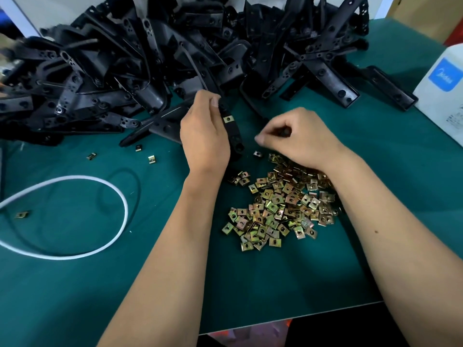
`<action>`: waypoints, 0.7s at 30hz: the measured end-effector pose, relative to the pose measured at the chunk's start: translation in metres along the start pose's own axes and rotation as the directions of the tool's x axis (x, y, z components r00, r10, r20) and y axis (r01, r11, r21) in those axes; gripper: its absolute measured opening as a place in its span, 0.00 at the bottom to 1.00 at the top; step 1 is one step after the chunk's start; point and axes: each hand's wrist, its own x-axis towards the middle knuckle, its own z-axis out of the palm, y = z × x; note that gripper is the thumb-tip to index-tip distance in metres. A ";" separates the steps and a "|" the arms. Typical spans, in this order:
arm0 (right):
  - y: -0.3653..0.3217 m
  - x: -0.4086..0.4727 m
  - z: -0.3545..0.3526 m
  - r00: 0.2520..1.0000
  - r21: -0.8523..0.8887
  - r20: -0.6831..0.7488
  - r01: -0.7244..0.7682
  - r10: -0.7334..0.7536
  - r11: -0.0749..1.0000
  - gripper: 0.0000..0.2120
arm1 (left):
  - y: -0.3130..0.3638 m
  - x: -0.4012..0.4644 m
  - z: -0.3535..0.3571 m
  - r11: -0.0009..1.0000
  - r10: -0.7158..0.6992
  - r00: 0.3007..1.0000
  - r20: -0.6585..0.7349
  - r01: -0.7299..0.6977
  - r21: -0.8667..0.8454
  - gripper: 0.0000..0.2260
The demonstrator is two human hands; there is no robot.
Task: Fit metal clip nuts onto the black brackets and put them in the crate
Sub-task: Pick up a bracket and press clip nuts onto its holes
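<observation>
My left hand (204, 131) grips a black bracket (233, 132) held upright over the green table; one brass clip nut (228, 119) sits fitted on it. My right hand (292, 137) hovers to its right with fingers curled, thumb and fingertips pinched together; whether a clip nut is between them is hidden. A heap of loose brass clip nuts (280, 206) lies under my right wrist and toward me. A big pile of black brackets (150, 58) fills the far side of the table. No crate is in view.
A white cord loop (120, 196) lies on the green mat (75, 284) at the left. A few stray clip nuts (151, 159) lie near the bracket pile, one more (22, 214) at the far left. A white box (443, 91) stands at the right edge. The table's near edge runs along the bottom right.
</observation>
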 end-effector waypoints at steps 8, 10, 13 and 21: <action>-0.007 -0.001 0.014 0.993 -0.145 0.090 0.092 -0.079 0.985 0.04 | -0.003 -0.001 0.003 0.998 -0.047 0.999 0.003 0.047 -0.032 0.11; -0.008 0.000 0.015 0.997 -0.103 0.007 0.076 -0.076 0.992 0.06 | -0.004 -0.001 0.004 0.998 -0.054 0.999 0.003 0.054 -0.030 0.11; -0.009 -0.001 0.014 0.998 0.013 -0.065 0.025 -0.024 1.000 0.05 | -0.005 0.000 0.004 0.996 -0.085 0.996 0.004 0.085 -0.029 0.11; -0.014 -0.002 0.013 0.996 0.557 0.008 -0.081 0.092 0.827 0.08 | -0.005 0.000 0.003 0.996 -0.075 0.997 0.008 0.075 -0.045 0.10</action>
